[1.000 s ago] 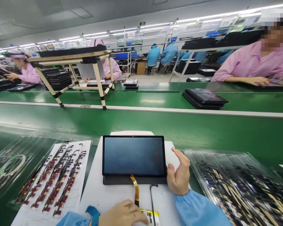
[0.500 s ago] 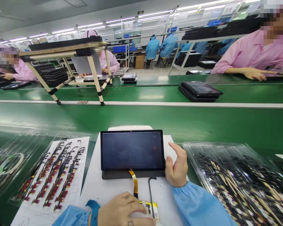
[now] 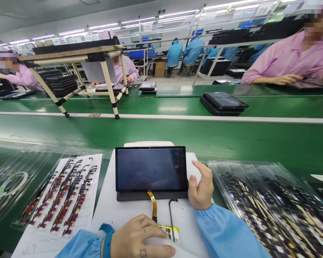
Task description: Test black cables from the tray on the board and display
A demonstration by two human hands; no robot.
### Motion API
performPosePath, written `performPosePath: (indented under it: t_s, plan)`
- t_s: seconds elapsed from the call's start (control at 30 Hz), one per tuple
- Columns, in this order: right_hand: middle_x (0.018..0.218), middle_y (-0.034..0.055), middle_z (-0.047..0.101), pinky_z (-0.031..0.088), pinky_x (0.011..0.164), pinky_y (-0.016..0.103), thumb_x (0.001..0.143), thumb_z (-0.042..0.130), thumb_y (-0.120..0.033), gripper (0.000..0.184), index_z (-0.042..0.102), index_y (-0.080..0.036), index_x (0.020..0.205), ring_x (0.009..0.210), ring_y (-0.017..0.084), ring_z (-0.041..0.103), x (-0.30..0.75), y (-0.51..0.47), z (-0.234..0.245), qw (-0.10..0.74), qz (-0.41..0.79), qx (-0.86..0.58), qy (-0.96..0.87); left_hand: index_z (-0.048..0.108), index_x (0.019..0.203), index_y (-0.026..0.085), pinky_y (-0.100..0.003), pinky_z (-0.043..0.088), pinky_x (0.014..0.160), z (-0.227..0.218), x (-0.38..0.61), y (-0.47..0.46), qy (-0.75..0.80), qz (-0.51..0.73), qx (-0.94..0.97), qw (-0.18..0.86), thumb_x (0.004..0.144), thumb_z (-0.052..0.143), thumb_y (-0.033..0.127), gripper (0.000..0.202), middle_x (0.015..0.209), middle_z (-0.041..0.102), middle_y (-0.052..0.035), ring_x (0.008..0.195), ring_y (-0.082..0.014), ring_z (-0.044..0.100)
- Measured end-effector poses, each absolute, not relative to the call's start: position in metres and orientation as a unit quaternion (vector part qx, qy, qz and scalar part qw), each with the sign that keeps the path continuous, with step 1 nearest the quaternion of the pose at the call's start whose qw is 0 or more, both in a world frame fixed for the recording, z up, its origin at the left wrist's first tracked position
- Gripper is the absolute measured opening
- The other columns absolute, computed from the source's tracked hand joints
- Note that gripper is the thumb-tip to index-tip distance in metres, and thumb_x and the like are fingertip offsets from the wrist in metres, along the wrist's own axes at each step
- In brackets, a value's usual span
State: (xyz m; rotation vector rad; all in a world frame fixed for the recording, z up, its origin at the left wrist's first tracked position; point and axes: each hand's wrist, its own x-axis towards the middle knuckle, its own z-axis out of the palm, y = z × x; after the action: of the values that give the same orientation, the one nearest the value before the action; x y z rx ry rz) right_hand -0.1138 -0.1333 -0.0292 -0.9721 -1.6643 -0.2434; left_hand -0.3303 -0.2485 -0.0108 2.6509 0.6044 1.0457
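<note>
Black tablet [image 3: 151, 169]: face up on a white mat [image 3: 104, 211], just beside the right hand [image 3: 201, 188]. That hand stands upright at the tablet's lower right corner, thumb and forefinger spread apart, pinching nothing. Left hand [image 3: 140, 238]: palm down at the mat's near edge, fingers draped over a white piece [image 3: 157, 240] (grip on it cannot be told). Amber ribbon cable [image 3: 152, 206] runs from the tablet's lower edge toward that hand; thin black cable [image 3: 171, 218] lies beside it. Plastic tray of cables [image 3: 269, 211] sits right; sheet of red-tipped cables [image 3: 59, 193] sits left.
</note>
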Motion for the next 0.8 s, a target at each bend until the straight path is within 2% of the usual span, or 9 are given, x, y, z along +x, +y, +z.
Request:
performPosePath:
  t_s: [0.2, 0.5, 0.67, 0.8]
  plan:
    - [0.106, 0.0090, 0.057, 0.045, 0.078, 0.038, 0.088, 0.039, -0.020, 0.040, 0.042, -0.021, 0.128, 0.098, 0.021, 0.054, -0.115, -0.134, -0.027, 0.558, -0.113, -0.415, -0.710, 0.045, 0.123, 0.020, -0.028, 0.046, 0.076, -0.014, -0.333, -0.252, 0.210, 0.329, 0.911, 0.130, 0.098, 0.031, 0.032, 0.031, 0.098, 0.065, -0.0083, 0.087, -0.0160, 0.060]
    - [0.103, 0.0070, 0.058, 0.044, 0.079, 0.036, 0.087, 0.037, -0.016, 0.042, 0.042, -0.022, 0.129, 0.097, 0.020, 0.053, -0.116, -0.137, -0.021, 0.539, -0.117, -0.406, -0.729, 0.047, 0.121, 0.022, -0.026, 0.046, 0.079, -0.017, -0.332, -0.253, 0.224, 0.286, 0.924, 0.122, 0.095, 0.041, 0.026, 0.026, 0.101, 0.066, -0.0057, 0.089, -0.0142, 0.061]
    - [0.102, 0.0067, 0.059, 0.042, 0.081, 0.037, 0.086, 0.040, -0.015, 0.049, 0.037, -0.022, 0.134, 0.097, 0.021, 0.053, -0.116, -0.142, -0.020, 0.512, -0.134, -0.372, -0.763, 0.050, 0.118, 0.021, -0.026, 0.046, 0.075, -0.016, -0.332, -0.252, 0.222, 0.315, 0.915, 0.122, 0.097, 0.036, 0.028, 0.026, 0.100, 0.067, -0.0059, 0.086, -0.0147, 0.061]
    - [0.105, 0.0081, 0.059, 0.041, 0.078, 0.036, 0.085, 0.040, -0.016, 0.043, 0.047, -0.020, 0.128, 0.098, 0.021, 0.053, -0.116, -0.144, -0.018, 0.470, -0.158, -0.326, -0.805, 0.051, 0.118, 0.022, -0.026, 0.046, 0.077, -0.018, -0.332, -0.252, 0.232, 0.282, 0.924, 0.113, 0.095, 0.043, 0.026, 0.024, 0.101, 0.066, -0.0048, 0.089, -0.0142, 0.061]
